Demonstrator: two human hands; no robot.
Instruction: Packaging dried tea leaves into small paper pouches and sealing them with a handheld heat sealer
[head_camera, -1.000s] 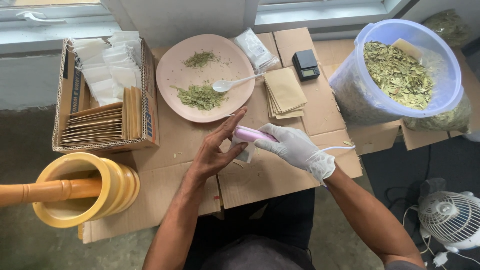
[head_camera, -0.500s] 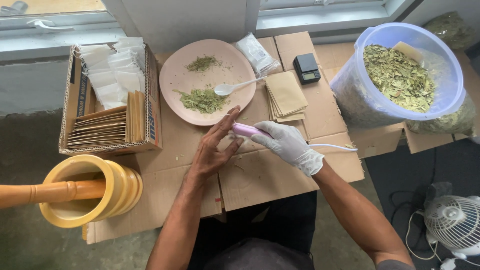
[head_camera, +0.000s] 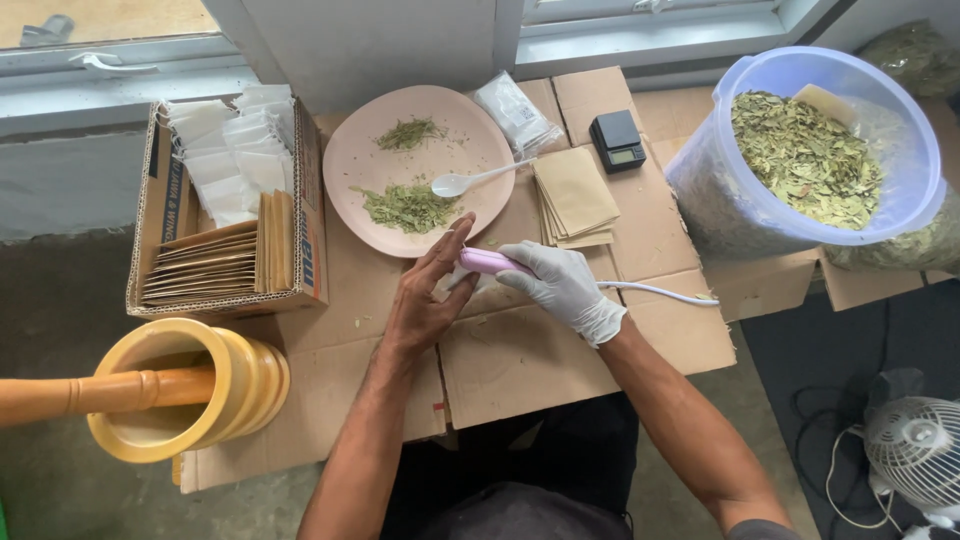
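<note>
At the far left sits a yellow mortar (head_camera: 185, 385) on the floor, with a wooden pestle (head_camera: 90, 392) lying in it and sticking out to the left. Behind it is a cardboard box (head_camera: 160, 210) with white bags and brown paper bags standing inside. Next comes a pink plate (head_camera: 350, 170) on the flattened cardboard (head_camera: 520, 360) in front of you, with two little heaps of green crushed leaves and a white spoon (head_camera: 470, 180) resting on its right edge. Your left hand (head_camera: 425, 300) is bare and lies just below the plate, fingers straight and spread a little, pressing down flat on something small and white; it is hidden under your hands, so you cannot tell what it is. Your right hand (head_camera: 565, 285) wears a white glove and is wrapped around a pink sealer tool (head_camera: 485, 262), whose tip meets your left fingers. A white cord (head_camera: 660, 292) runs from the tool off to the right. Just behind your right hand lies a stack of tan paper bags (head_camera: 575, 195), then a clear packet (head_camera: 515, 110) and a small black scale (head_camera: 617, 140). On the right stands a big clear tub (head_camera: 720, 200) full of dried green leaves. A white fan (head_camera: 915, 450) sits on the floor at the bottom right.
</note>
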